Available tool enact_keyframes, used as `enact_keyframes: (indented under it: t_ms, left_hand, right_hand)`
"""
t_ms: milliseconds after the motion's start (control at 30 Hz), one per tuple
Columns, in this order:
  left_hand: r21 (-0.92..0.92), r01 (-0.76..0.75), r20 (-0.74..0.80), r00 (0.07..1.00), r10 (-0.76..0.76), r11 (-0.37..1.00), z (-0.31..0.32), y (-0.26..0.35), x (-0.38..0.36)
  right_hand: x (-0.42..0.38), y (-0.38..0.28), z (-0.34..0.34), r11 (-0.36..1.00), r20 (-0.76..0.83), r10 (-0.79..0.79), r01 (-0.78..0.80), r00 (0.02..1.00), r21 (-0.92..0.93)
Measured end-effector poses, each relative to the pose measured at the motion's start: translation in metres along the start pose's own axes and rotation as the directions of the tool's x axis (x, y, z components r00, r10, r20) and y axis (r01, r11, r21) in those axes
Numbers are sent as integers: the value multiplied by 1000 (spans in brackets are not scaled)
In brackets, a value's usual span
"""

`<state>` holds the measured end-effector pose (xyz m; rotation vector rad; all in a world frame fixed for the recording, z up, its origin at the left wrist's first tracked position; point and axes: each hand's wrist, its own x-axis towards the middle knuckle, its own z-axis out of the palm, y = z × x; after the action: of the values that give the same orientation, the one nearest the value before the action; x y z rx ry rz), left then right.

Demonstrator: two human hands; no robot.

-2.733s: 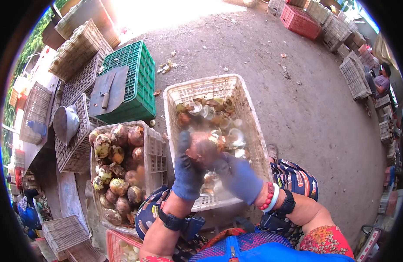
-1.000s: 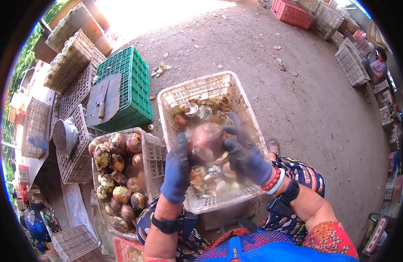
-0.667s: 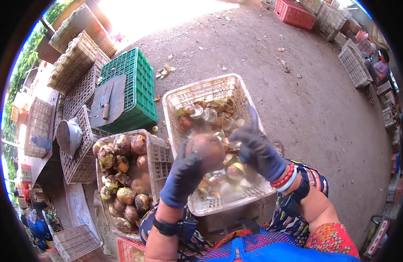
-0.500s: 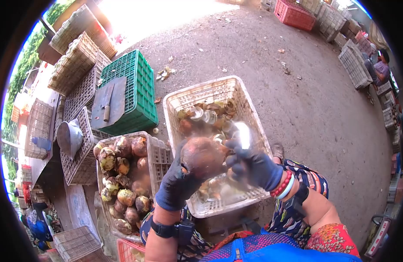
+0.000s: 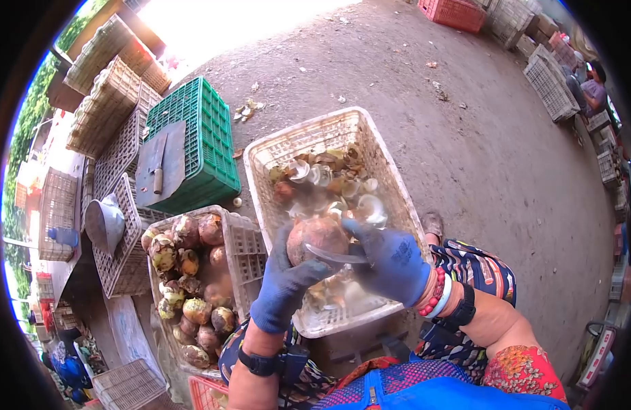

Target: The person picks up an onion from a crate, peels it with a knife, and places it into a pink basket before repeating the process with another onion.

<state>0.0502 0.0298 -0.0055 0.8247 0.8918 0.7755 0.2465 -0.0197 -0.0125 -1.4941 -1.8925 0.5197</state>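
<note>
My left hand [image 5: 285, 277], in a blue-grey glove, is closed around a large round reddish-brown fruit [image 5: 318, 238], whose kind I cannot make out for certain. My right hand [image 5: 390, 260], gloved alike, grips a knife with a slightly curved blade [image 5: 337, 255]; its handle is hidden in the fist. The blade lies against the fruit's lower right side. Below both hands stands a whitish plastic crate [image 5: 305, 130] holding curved peel pieces [image 5: 320, 175], pale inside. Left of it, another crate [image 5: 248, 249] holds several whole brown and yellowish fruits [image 5: 197, 309].
On a green crate [image 5: 216, 140] lies a dark board [image 5: 171, 154] with another knife [image 5: 158, 167]. A metal bowl [image 5: 105, 224] rests on crates at the left. Stacked crates [image 5: 104, 102] stand farther back. A person [image 5: 592, 92] sits at the far right.
The knife, blurred above the crate earlier, now lies against the fruit. My right hand has turned, bringing its back into view. The camera view has shifted slightly.
</note>
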Motion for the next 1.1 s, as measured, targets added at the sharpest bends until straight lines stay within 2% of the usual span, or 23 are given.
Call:
enact_keyframes:
  t_ms: [100,267,400,467,567,600,700,800,900,933,1033,1100]
  left_hand:
    - [7,62,16,998,-62,998,2,2,-1]
    - [223,-72,-62,994,88,972,6,-14,-1]
    - [317,-170,-99,972,211,933,8,-27,-1]
    - [258,-145,-99,980,176,955,11,-26,-3]
    - [213,-101,-119,984,129,972,16,-23,-7]
    - [203,-87,-132,985,115,975,17,-24,-8]
    - [382,-252,-70,951,300,889,14,-37,-6]
    - [143,-52,-132,989,71,988,21,-24,-8]
    - [-102,57,-32,998,-61,993,27,-8,-15]
    - [-9,54,-50,997,-54,999,25,-8,-16]
    - [226,-86,-82,991,107,970,13,-20,-13]
    - [226,-124,-50,989,139,966,15,-22,-15]
  right_hand:
    - [-2,1,4,998,22,15,-14,1000,-54]
    - [-12,13,19,988,61,-15,24,998,-154]
    - [-10,7,19,983,74,89,-75,993,-165]
    - [-10,6,20,985,41,102,-95,994,-146]
    - [-12,12,18,975,83,-2,20,997,-220]
    - [-11,13,20,978,82,8,9,997,-210]
    - [-13,10,19,973,124,67,-38,990,-227]
    - [-10,11,16,979,86,62,-43,994,-200]
    - [-6,20,23,983,65,40,-28,997,-181]
    - [-4,19,23,983,91,46,-29,995,-184]
    - [-13,24,36,984,106,23,-4,994,-180]
    - [-15,24,37,984,100,33,-15,994,-178]
